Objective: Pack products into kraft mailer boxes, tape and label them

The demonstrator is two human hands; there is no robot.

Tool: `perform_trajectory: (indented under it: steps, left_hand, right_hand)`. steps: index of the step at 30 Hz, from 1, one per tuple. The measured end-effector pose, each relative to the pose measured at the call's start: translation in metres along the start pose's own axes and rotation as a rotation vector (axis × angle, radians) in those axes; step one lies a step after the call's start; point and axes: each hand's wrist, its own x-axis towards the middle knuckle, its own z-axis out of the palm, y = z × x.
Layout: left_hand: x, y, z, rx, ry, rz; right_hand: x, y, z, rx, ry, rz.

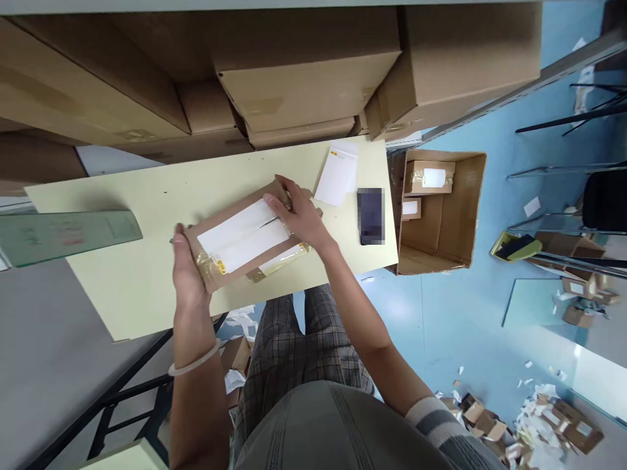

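Observation:
A taped cardboard box (230, 210) with a large white label (242, 236) lies tilted across my hands over the cream table. My left hand (189, 277) grips its left end, thumb along the edge. At the opposite end, my right hand (304, 215) is closed around the far right corner, with the thumb pressing on the label. A dark line, like a crease or tear, crosses the label near that thumb. Partly hidden beneath the box is another taped package (280, 260) with a white label.
White label sheets (337, 175) and a dark, pixelated phone-like object (371, 217) lie on the table (147, 287). Beside its right edge stands an open carton (441, 251) holding boxes. Large cartons (313, 85) line the back. A glass panel (68, 236) juts in at left. Scraps litter the floor.

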Motion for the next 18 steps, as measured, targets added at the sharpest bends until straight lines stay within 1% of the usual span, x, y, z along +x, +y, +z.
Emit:
perform_trajectory:
  steps: [2, 4, 8, 14, 18]
  left_hand:
    - [0.0, -0.007, 0.008, -0.128, -0.039, -0.052]
    - [-0.003, -0.011, 0.012, -0.151, -0.059, -0.01]
    - [-0.007, -0.016, 0.01, -0.129, -0.08, 0.069]
    - [-0.004, -0.018, 0.009, -0.123, -0.111, 0.084]
    - [-0.002, -0.02, 0.011, -0.13, -0.115, 0.083]
  right_hand:
    - [0.0, 0.001, -0.001, 0.081, -0.03, 0.019]
    - [-0.004, 0.001, -0.003, 0.139, -0.065, 0.06]
    - [-0.01, -0.002, -0.007, 0.187, -0.102, 0.152]
    - [-0.01, 0.002, -0.004, 0.235, -0.084, 0.119]
    - [-0.009, 0.004, -0.002, 0.211, -0.015, 0.169]
